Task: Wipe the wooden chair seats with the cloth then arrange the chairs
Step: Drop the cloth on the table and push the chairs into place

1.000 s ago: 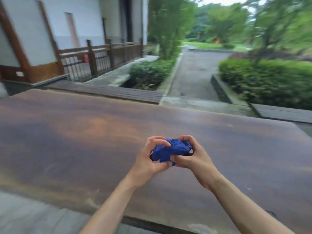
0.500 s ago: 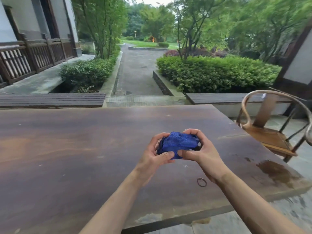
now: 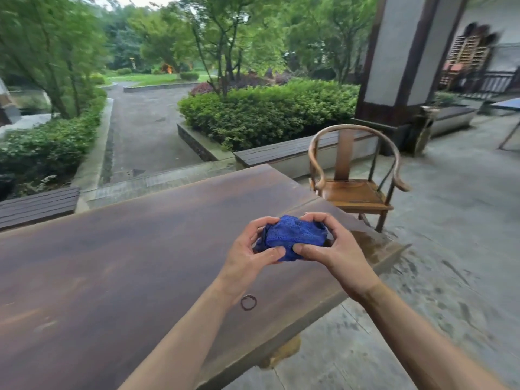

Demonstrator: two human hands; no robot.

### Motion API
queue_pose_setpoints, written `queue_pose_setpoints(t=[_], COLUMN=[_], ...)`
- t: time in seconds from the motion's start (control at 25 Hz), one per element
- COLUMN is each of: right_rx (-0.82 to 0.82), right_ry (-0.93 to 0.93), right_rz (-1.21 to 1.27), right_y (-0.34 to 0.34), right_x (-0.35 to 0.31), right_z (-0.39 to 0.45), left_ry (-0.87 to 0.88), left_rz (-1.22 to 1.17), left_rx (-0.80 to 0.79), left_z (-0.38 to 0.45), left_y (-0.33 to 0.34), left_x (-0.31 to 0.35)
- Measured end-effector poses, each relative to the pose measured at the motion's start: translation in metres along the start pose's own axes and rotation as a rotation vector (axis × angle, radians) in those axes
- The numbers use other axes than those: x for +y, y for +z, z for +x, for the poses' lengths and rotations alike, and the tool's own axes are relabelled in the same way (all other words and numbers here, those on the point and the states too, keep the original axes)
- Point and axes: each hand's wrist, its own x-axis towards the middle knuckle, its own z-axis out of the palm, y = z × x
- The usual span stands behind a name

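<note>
- One long wooden table (image 3: 118, 266) fills the lower left, its right end at about 3 o'clock from the hands; a wet patch darkens that end.
- One round-backed wooden chair (image 3: 355, 175) stands on the stone floor at 1 o'clock, just beside the table's far corner, its seat bare.
- Left hand (image 3: 247, 257) and right hand (image 3: 334, 249) meet over the table, fingers curled, thumbs pressing the blue cloth (image 3: 292, 235) bunched between them.
- One small ring (image 3: 248, 302) lies on the table at 6 o'clock, beside the left wrist.
</note>
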Motion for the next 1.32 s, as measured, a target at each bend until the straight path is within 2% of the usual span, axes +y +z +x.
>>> queue_pose_setpoints(t=[0.28, 0.64, 0.88, 1.0, 1.32], right_rx=[0.157, 0.346, 0.389, 0.368, 0.187], right_ry=[-0.002, 0.039, 0.104, 0.117, 0.141], right_rz=[-0.1, -0.221, -0.3, -0.289, -0.249], right_y=[-0.076, -0.137, -0.201, -0.242, -0.35], right_x=[0.031, 0.072, 0.109, 0.133, 0.189], right_z=[0.049, 0.147, 0.194, 0.222, 0.294], left_ry=[-0.024, -0.016, -0.079, -0.089, -0.163], left_rz=[0.003, 0.024, 0.043, 0.072, 0.11], left_rx=[-0.137, -0.311, -0.366, -0.341, -0.135], left_z=[0.094, 0.245, 0.315, 0.349, 0.411], left_y=[0.055, 0.084, 0.127, 0.155, 0.231], left_x=[-0.036, -0.089, -0.135, -0.156, -0.201])
